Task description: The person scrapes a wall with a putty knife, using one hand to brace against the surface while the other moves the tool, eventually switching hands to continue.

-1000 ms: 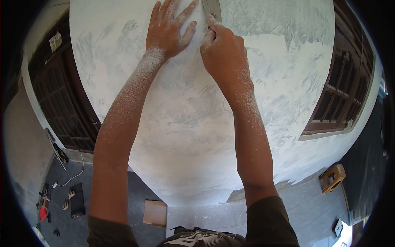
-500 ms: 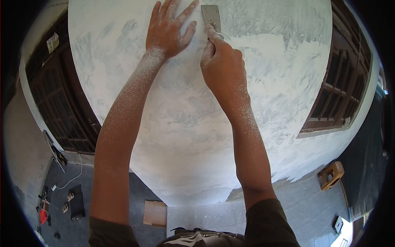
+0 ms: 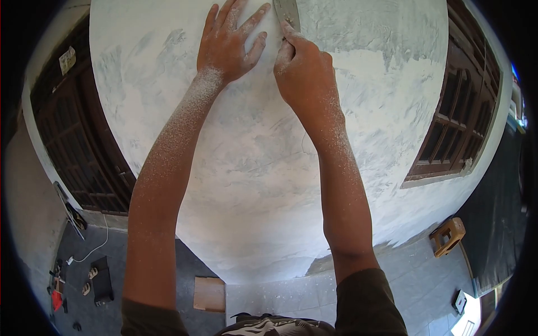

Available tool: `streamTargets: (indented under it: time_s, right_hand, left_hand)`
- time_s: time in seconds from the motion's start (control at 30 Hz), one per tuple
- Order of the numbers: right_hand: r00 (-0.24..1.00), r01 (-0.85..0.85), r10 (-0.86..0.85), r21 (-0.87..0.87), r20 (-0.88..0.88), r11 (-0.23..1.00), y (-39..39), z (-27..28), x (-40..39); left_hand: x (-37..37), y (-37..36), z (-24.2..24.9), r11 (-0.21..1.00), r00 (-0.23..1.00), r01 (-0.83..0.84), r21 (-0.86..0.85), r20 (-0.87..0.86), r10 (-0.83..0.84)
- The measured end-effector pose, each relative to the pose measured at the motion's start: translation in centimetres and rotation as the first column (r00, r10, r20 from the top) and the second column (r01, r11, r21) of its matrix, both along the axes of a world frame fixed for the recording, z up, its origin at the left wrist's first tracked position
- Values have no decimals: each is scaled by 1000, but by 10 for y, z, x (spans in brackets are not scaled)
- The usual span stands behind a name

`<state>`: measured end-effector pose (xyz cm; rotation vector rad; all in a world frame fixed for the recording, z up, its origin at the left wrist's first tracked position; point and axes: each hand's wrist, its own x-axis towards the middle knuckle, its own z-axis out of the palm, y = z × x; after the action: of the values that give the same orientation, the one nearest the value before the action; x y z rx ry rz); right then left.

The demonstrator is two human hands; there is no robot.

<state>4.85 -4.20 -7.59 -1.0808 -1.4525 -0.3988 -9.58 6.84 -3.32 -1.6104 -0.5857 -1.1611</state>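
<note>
My right hand [image 3: 304, 63] grips a putty knife [image 3: 288, 12] by its handle, the index finger pressed along the blade. The flat metal blade lies against the wall [image 3: 252, 145] and runs up to the top edge of the view. White, patchy filler covers this wall, with a greyer area at the upper right of the blade. To the left, my left hand [image 3: 228, 45] rests on the wall with fingers spread and nothing in it. Pale dust coats both hands and forearms. The knife's handle is mostly hidden in my right fist.
Dark wooden doors [image 3: 78, 134] stand at left and a wooden window [image 3: 459, 112] at right. On the tiled floor are a brown stool [image 3: 448, 237], a cardboard piece [image 3: 209, 294], a white cable [image 3: 100, 246] and sandals [image 3: 89, 280].
My right hand and the putty knife have moved slightly up the wall, so less of the blade shows. My left hand stays nearly in place. The view has shifted a little.
</note>
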Motion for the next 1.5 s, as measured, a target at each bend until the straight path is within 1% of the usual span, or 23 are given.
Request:
streamTargets:
  time_s: [0.03,0.07,0.13,0.27,0.33,0.43,0.53,0.6,0.67,0.7,0.73,0.77,0.9,0.97,1.0,1.07,1.1,1.2,1.23,1.3,1.4,1.47,1.5]
  right_hand:
    - [1000,-15,15,38,2,999,-1,4,-1]
    - [1000,-12,12,36,1,999,-3,1,-1]
    - [1000,-9,8,-85,-15,996,-10,-8,-1]
    - [1000,-6,5,-80,-10,997,-7,-9,1]
    - [1000,10,-10,12,2,1000,-2,5,1]
    - [1000,6,-6,16,14,1000,-3,1,3]
    - [1000,15,-15,4,10,1000,-6,-18,2]
    - [999,40,-40,-3,5,999,-6,-7,0]
    - [998,66,-66,-17,-12,998,-5,4,-1]
    - [996,88,-88,-15,-8,996,-5,8,-2]
    - [994,110,-110,-11,-3,994,-5,11,-4]
    - [996,93,-92,35,-8,995,-4,7,-5]
    - [991,131,-130,10,-33,991,-6,-13,-13]
    - [990,125,-126,-26,-64,992,-3,-3,-13]
    - [987,142,-143,-23,-70,990,-1,3,-10]
    - [988,144,-147,-55,-43,988,-2,14,-9]
    - [982,145,-159,-127,-106,981,-9,12,-15]
    - [983,175,-180,-82,-47,981,-8,-10,-16]
    - [982,180,-184,-82,-44,980,-6,-9,-13]
    - [983,144,-155,-106,-103,984,-7,4,-15]
    - [983,143,-157,-137,-99,980,-9,21,-15]
    - [982,144,-159,-138,-101,980,-10,10,-18]
    - [985,138,-147,-95,-88,986,-8,-1,-17]
  left_hand:
    - [0,0,0,1000,1000,-1,7,3,1]
    - [0,0,0,1000,1000,-1,16,10,1]
    - [0,1,0,1000,1000,15,16,5,-15]
    - [0,3,0,999,1000,27,18,5,-27]
    - [1,3,-2,1000,1000,16,16,5,-16]
    - [2,2,0,1000,1000,12,14,6,-13]
    - [4,3,0,999,999,35,12,3,-35]
    - [3,4,5,998,998,56,19,5,-56]
    - [-1,9,14,997,994,75,8,-78,-75]
    - [-4,13,20,996,992,92,5,-83,-92]
    - [-8,16,27,996,989,83,32,-129,-79]
    - [-11,17,31,996,984,75,57,-169,-65]
    - [-5,18,25,987,978,161,-8,-133,-160]
    - [-1,17,26,991,985,137,-1,-108,-136]
    - [-1,16,26,988,982,154,2,-113,-153]
    - [-2,16,24,993,985,119,-27,-121,-121]
    - [-1,16,26,991,984,130,-23,-123,-131]
    - [-1,15,23,986,980,163,-37,-107,-166]
    - [0,14,23,987,981,155,-44,-107,-159]
    - [0,13,24,988,982,150,-45,-106,-154]
    - [0,12,25,994,987,106,-22,-117,-108]
    - [0,10,24,992,987,104,-74,-116,-112]
    - [-1,11,23,992,987,102,-72,-114,-110]
